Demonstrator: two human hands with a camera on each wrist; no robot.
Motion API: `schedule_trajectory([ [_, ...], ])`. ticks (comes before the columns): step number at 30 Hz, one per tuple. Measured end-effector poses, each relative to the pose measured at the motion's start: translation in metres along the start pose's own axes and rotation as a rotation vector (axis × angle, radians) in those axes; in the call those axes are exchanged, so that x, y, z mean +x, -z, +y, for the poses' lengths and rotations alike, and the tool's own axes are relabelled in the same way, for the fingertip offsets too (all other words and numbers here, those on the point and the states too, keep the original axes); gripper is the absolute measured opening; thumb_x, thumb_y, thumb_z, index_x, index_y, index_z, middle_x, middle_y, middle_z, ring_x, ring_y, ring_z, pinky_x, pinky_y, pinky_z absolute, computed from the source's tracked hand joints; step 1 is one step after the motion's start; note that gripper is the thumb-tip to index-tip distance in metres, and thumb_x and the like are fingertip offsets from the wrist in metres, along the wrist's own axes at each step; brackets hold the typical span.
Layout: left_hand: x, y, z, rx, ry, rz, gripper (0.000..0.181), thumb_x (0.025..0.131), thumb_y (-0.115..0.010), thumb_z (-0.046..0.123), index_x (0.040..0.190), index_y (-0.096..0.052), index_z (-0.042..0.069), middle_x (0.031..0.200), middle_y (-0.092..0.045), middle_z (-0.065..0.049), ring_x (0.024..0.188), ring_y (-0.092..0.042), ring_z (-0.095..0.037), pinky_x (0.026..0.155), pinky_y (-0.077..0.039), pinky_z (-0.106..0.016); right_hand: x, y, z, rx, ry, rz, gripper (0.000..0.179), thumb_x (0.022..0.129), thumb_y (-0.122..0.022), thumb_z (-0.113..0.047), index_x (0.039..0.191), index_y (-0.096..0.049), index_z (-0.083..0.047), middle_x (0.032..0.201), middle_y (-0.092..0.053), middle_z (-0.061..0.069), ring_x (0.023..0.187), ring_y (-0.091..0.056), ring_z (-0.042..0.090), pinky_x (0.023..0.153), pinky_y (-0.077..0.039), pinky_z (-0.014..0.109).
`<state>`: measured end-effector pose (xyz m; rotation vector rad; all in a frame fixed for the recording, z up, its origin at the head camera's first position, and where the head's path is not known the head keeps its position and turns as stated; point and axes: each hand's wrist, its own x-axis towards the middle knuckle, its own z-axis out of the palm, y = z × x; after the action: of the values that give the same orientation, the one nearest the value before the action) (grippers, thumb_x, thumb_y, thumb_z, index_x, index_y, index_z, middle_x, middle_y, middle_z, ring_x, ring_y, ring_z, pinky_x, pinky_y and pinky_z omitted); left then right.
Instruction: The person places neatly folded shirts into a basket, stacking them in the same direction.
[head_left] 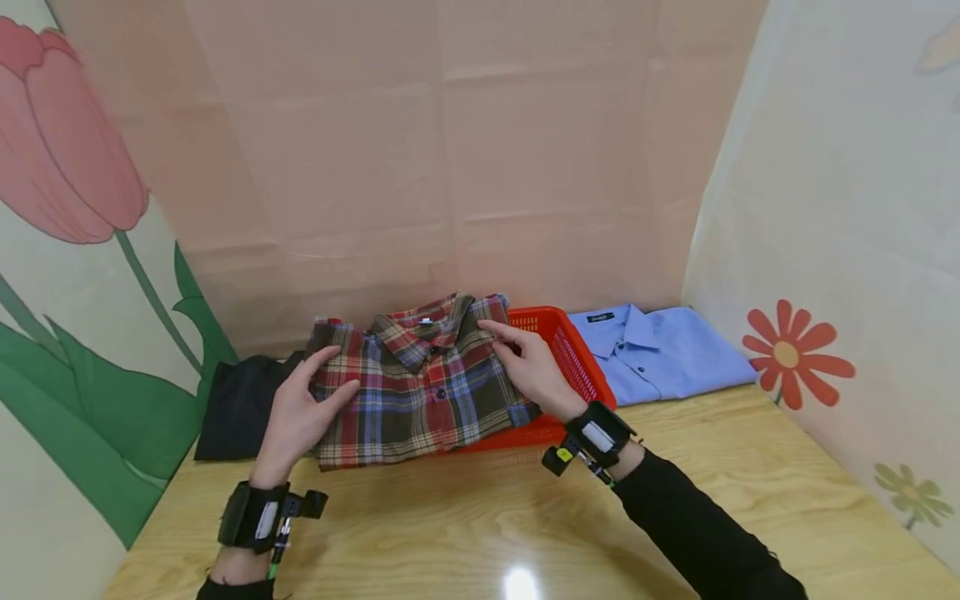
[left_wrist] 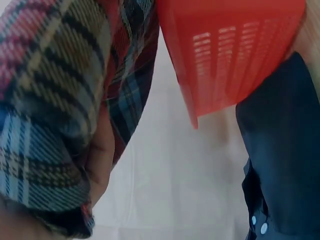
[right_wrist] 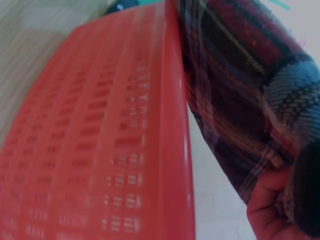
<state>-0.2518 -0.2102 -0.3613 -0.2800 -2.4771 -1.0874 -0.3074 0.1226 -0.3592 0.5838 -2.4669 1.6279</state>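
Observation:
A folded plaid shirt (head_left: 427, 383) in red, blue and dark olive is held by both hands, collar toward the back wall. My left hand (head_left: 296, 412) grips its left side, thumb on top; in the left wrist view its fingers (left_wrist: 100, 155) curl around the bunched cloth. At the opposite side my right hand (head_left: 536, 371) grips the shirt; the right wrist view has its fingers (right_wrist: 270, 205) curled at the cloth. Behind and partly under the shirt stands a red plastic basket (head_left: 581, 354). The shirt hides much of the basket, including most of its inside.
A folded dark garment (head_left: 240, 408) lies on the table left of the plaid shirt. Right of the basket lies a folded light blue shirt (head_left: 675, 350). The wooden table (head_left: 420, 533) meets a pinkish sheet (head_left: 450, 167) at the back.

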Motion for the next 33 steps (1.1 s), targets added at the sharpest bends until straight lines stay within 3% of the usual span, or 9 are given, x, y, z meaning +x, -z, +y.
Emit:
schedule_trajectory([
  [3, 0.003, -0.004, 0.003, -0.007, -0.011, -0.054, 0.068, 0.088, -0.073, 0.033, 0.147, -0.044, 0.013, 0.144, -0.048, -0.021, 0.125, -0.050, -0.042, 0.099, -0.041, -0.059, -0.001, 0.008, 0.002, -0.025, -0.003, -0.009, 0.043, 0.098, -0.062, -0.026, 0.139, -0.054, -0.035, 0.060, -0.031, 0.001, 0.048, -0.028, 0.016, 0.047, -0.028, 0.028],
  [5, 0.005, -0.005, 0.007, -0.002, -0.036, -0.080, 0.071, 0.088, -0.074, 0.031, 0.148, -0.041, 0.012, 0.145, -0.046, -0.023, 0.127, -0.048, -0.043, 0.099, -0.041, -0.060, 0.000, 0.013, 0.004, -0.029, 0.010, -0.027, 0.050, 0.095, -0.066, -0.027, 0.142, -0.051, -0.034, 0.070, -0.049, 0.000, 0.045, -0.026, 0.017, 0.045, -0.028, 0.029],
  [7, 0.008, -0.006, 0.009, 0.006, -0.061, -0.100, 0.073, 0.087, -0.075, 0.027, 0.149, -0.039, 0.011, 0.145, -0.044, -0.023, 0.128, -0.046, -0.043, 0.099, -0.040, -0.060, 0.000, 0.018, 0.006, -0.027, 0.025, -0.057, 0.057, 0.093, -0.068, -0.026, 0.145, -0.046, -0.034, 0.103, -0.063, 0.002, 0.041, -0.026, 0.019, 0.043, -0.030, 0.029],
  [9, 0.010, -0.007, 0.010, 0.009, -0.081, -0.122, 0.076, 0.087, -0.076, 0.022, 0.150, -0.036, 0.011, 0.146, -0.042, -0.024, 0.130, -0.044, -0.043, 0.101, -0.039, -0.061, 0.001, 0.024, 0.008, -0.030, 0.043, -0.095, 0.063, 0.093, -0.069, -0.025, 0.149, -0.041, -0.033, 0.141, -0.052, 0.000, 0.038, -0.028, 0.020, 0.042, -0.033, 0.029],
  [11, 0.012, -0.009, 0.010, 0.009, -0.088, -0.145, 0.079, 0.086, -0.077, 0.019, 0.151, -0.033, 0.011, 0.148, -0.039, -0.023, 0.132, -0.042, -0.043, 0.103, -0.038, -0.061, 0.001, 0.030, 0.011, -0.040, 0.050, -0.129, 0.068, 0.093, -0.069, -0.024, 0.151, -0.036, -0.033, 0.158, -0.033, -0.001, 0.037, -0.030, 0.021, 0.042, -0.036, 0.030],
  [24, 0.030, -0.032, 0.015, -0.022, -0.087, -0.277, 0.097, 0.079, -0.081, 0.017, 0.155, -0.020, 0.014, 0.149, -0.033, -0.024, 0.128, -0.045, -0.041, 0.100, -0.042, -0.058, 0.004, 0.058, 0.024, -0.126, 0.032, -0.182, 0.082, 0.092, -0.058, 0.005, 0.158, -0.017, -0.024, 0.165, -0.010, 0.008, 0.042, -0.025, 0.012, 0.046, -0.030, 0.027],
  [29, 0.038, -0.041, 0.017, -0.021, -0.094, -0.293, 0.098, 0.080, -0.081, 0.014, 0.155, -0.019, 0.011, 0.152, -0.029, -0.024, 0.132, -0.042, -0.040, 0.104, -0.040, -0.058, 0.004, 0.066, 0.028, -0.140, 0.015, -0.216, 0.086, 0.092, -0.055, 0.006, 0.158, -0.013, -0.029, 0.166, -0.002, 0.008, 0.048, -0.032, 0.021, 0.047, -0.032, 0.028],
  [31, 0.042, -0.044, 0.019, -0.015, -0.096, -0.294, 0.098, 0.079, -0.081, 0.013, 0.155, -0.019, 0.011, 0.153, -0.027, -0.023, 0.134, -0.040, -0.040, 0.106, -0.039, -0.058, 0.005, 0.069, 0.030, -0.130, 0.005, -0.219, 0.088, 0.092, -0.055, 0.006, 0.157, -0.013, -0.034, 0.166, 0.002, 0.007, 0.066, -0.047, 0.027, 0.048, -0.034, 0.029],
  [33, 0.045, -0.048, 0.021, -0.008, -0.095, -0.293, 0.098, 0.079, -0.080, 0.011, 0.155, -0.019, 0.011, 0.154, -0.026, -0.022, 0.135, -0.039, -0.040, 0.107, -0.038, -0.058, 0.007, 0.072, 0.033, -0.133, 0.005, -0.223, 0.090, 0.091, -0.055, 0.006, 0.157, -0.012, -0.037, 0.166, 0.006, 0.005, 0.101, -0.053, 0.034, 0.051, -0.037, 0.031],
])
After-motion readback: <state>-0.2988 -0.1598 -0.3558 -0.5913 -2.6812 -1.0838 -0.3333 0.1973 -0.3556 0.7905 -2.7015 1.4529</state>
